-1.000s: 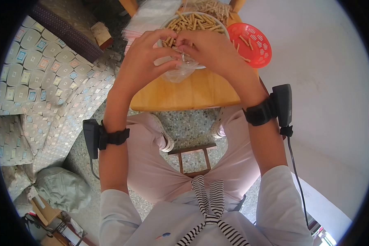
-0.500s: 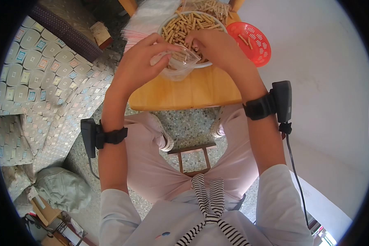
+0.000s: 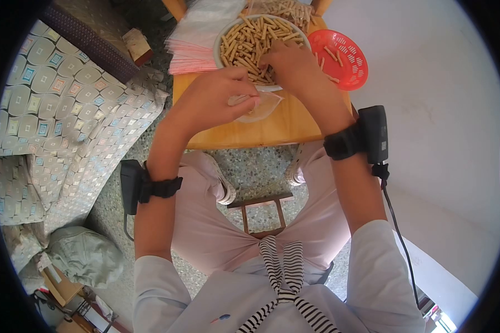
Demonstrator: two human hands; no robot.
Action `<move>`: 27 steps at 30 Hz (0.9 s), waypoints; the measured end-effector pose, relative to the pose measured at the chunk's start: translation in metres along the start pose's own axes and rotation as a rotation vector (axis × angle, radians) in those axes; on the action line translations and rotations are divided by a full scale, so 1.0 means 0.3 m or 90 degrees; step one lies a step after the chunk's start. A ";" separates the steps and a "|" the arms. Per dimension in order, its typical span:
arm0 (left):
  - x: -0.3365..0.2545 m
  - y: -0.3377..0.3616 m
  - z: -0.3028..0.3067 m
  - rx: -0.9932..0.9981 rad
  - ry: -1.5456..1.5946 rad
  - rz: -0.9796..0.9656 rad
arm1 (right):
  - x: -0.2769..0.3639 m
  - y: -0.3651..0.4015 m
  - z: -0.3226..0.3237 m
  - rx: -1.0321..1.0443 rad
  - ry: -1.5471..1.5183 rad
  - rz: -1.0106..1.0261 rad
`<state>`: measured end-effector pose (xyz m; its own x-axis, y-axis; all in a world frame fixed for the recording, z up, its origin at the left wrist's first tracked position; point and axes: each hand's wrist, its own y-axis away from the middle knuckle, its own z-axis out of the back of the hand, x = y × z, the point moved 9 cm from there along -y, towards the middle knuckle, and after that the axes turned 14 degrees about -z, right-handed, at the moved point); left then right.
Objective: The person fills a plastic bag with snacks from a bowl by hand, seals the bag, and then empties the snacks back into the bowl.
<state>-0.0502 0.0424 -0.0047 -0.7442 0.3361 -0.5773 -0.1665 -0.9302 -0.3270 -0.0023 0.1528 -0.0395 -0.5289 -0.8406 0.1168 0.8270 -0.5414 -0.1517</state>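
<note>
My left hand [image 3: 219,100] is closed, thumb and fingers pinching the rim of a clear plastic bag [image 3: 266,108] over the front of a wooden chair seat [image 3: 228,136]. Just beyond the bag stands a round white bowl [image 3: 219,53] heaped with short tan sticks [image 3: 250,41], which look like rolled snacks. At the bowl's right side, my right hand [image 3: 294,64] reaches down among the sticks with bent fingers. Its fingertips are partly hidden, so I cannot make out what they hold.
Right of the bowl is a red plastic basket [image 3: 353,64] with a few sticks in it. A stack of flat plastic bags [image 3: 197,41] lies at the left. Behind the bowl rests a filled clear bag [image 3: 286,10]. Patterned cloth [image 3: 66,100] covers furniture at left; a white wall [image 3: 428,111] rises at right.
My left hand has shifted right and toward me, its fingers drawn together on the bag. My right hand has moved slightly right, away from the bag, into the sticks.
</note>
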 end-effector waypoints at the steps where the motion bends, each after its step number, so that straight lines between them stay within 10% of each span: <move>1: 0.002 -0.001 -0.015 0.021 0.009 0.005 | 0.002 -0.010 -0.004 -0.010 -0.012 -0.006; 8: 0.032 0.000 -0.023 0.012 0.067 0.107 | -0.010 -0.088 -0.026 0.025 -0.061 -0.016; 16: 0.144 0.049 0.158 -0.332 0.007 0.212 | 0.044 -0.049 0.235 -0.099 -0.425 0.058; 27: 0.116 0.025 0.151 -0.322 -0.034 0.150 | 0.120 0.010 0.308 -0.125 -0.473 0.218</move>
<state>-0.1067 0.0405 0.0068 -0.7572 0.1072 -0.6443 0.3301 -0.7884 -0.5192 -0.0013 0.1223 0.0549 0.0653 -0.7671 0.6382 0.8347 -0.3085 -0.4562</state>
